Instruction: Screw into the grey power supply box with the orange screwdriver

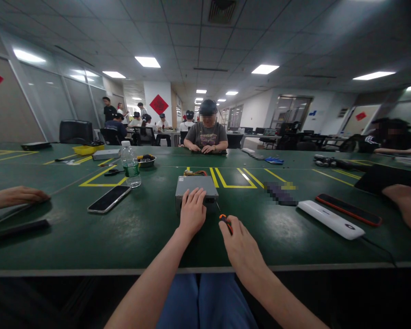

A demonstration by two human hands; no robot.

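Note:
A grey metal computer power supply (197, 183) sits on the green table in front of me, with coloured cables coming out at its far side. My left hand (192, 210) lies over its near edge, fingers stretched out across the top. To the right, my right hand (238, 235) is wrapped round the orange-and-black handle of a screwdriver (223, 217). Its thin shaft points up and left towards the near right corner of the power supply. Whether the tip touches the casing or a screw, I cannot tell.
Left of the power supply are a phone (108, 199), a water bottle (130, 167) and a bowl (146, 161). A white device (330, 220) with a cable lies right, beside a red-edged black one (348, 209). Another person's hand (18, 197) rests at left; someone sits opposite.

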